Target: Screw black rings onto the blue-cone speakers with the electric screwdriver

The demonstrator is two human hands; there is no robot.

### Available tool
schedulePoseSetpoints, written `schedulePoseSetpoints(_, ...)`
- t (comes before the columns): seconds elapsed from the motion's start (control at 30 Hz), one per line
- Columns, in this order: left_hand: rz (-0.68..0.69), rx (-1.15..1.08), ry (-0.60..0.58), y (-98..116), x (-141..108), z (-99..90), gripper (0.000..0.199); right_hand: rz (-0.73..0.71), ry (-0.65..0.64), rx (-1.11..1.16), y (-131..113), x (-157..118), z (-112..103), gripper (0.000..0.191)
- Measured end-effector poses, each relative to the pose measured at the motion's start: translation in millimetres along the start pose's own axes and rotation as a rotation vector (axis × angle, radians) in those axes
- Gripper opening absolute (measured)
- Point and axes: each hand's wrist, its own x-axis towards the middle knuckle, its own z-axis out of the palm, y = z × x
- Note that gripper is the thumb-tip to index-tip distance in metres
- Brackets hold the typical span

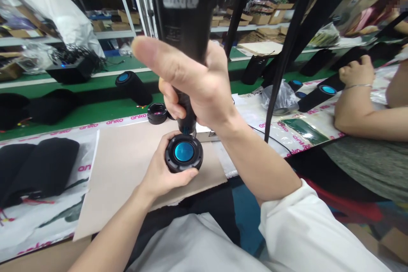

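Right hand (197, 76) wrapped around an upright black power driver (188, 21), left hand (172, 165) pinching a round, glossy black speaker cap (184, 153) with shiny blue centre, above the cardboard sheet (127, 165) near its far right corner.

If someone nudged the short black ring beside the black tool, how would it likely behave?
The short black ring would probably slide rather than roll or tip, since it lies flat and looks low and wide. Its smooth, crisp-edged wall suggests stiff plastic, and its hollow middle hints that it may be fairly light.
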Motion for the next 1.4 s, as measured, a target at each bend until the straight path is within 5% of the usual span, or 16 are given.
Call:
schedulePoseSetpoints(0.13,-0.001,-0.020,0.002,-1,-2,-0.5,0.077,-0.034,0.077,0.078,-8,-3,-14,0.010)
schedulePoseSetpoints(0.27,-0.014,-0.039,0.000,-2,-3,0.8,0.081,-0.235,0.407,-0.047,2,-5,-54,0.020)
schedulePoseSetpoints(0.43,-0.023,-0.037,0.015,-3,-3,1.4,0.080,-0.138,0.595,-0.235,40,-12,-85,0.044)
schedulePoseSetpoints(0.6,-0.001,-0.032,0.009,-4,-3,0.7,0.081,-0.088,0.584,-0.243,63,-30,-90,0.039)
schedulePoseSetpoints(0.73,-0.013,-0.034,0.018,-4,-3,1.6,0.081,0.069,0.478,-0.162,56,-42,-88,0.042)
schedulePoseSetpoints(1.0,0.002,-0.030,0.005,-6,-3,-0.2,0.084,-0.261,0.611,-0.220,38,-21,-82,0.043)
schedulePoseSetpoints(1.23,-0.010,-0.028,-0.004,-6,-3,-0.2,0.085,-0.132,0.648,-0.283,60,-30,-87,0.043)
schedulePoseSetpoints(1.4,-0.012,-0.045,0.002,-6,-2,0.0,0.084,0.021,0.531,-0.157,48,-40,-87,0.043)
